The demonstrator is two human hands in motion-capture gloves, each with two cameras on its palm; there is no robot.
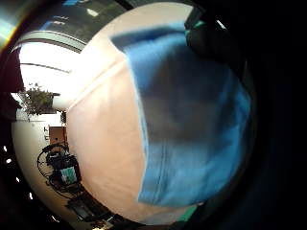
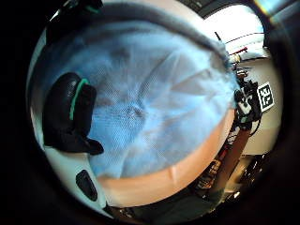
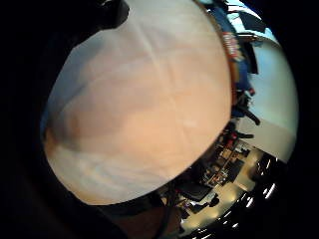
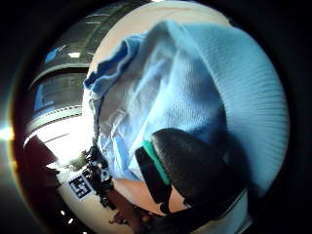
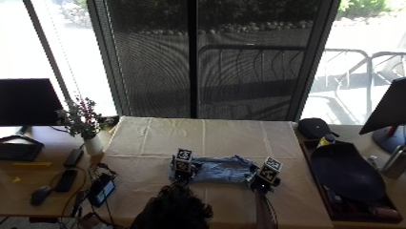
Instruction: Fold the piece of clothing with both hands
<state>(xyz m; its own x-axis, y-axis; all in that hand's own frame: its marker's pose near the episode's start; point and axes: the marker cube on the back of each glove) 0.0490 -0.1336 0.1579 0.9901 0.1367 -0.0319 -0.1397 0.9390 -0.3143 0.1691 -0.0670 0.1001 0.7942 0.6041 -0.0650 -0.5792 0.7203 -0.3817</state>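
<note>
- Nearest the camera in the outside view, we saw the top of the person's head at the lower edge, with both forearms reaching up to the garment.
- We noted the left hand (image 5: 183, 172) at the left end of the blue piece of clothing (image 5: 218, 171) and the right hand (image 5: 263, 180) at its right end; the hands stood apart with the cloth between them.
- Left hand: in its thumb side palm view a gloved finger (image 2: 70, 110) lay curled on the blue knit, with creases running to a gathered spot in the cloth (image 2: 137, 111). We read this as the fingers gripping the garment, though the pinch itself was not fully shown.
- Right hand: in its thumb side palm view a gloved finger (image 4: 187, 165) pressed over a bunched fold of the blue fabric (image 4: 161, 87), a ribbed hem showing beside it. We judged these fingers also curled on the cloth.
- The garment lay on the cloth-covered surface (image 5: 209, 136), near its front edge and roughly central, already a compact band rather than spread flat.
- Progress, as a judgement: at least one fold looked done, since the piece was narrow and layered. What seemed left was bringing one end over the other, or a last smoothing; we could not tell which.
- Further off, to the left, a potted plant (image 5: 82, 124) stood by the surface's corner; to the right a dark oval tray (image 5: 346, 174) lay well apart from the garment.
- Beyond the surface was a dark screened window (image 5: 209, 57).
</note>
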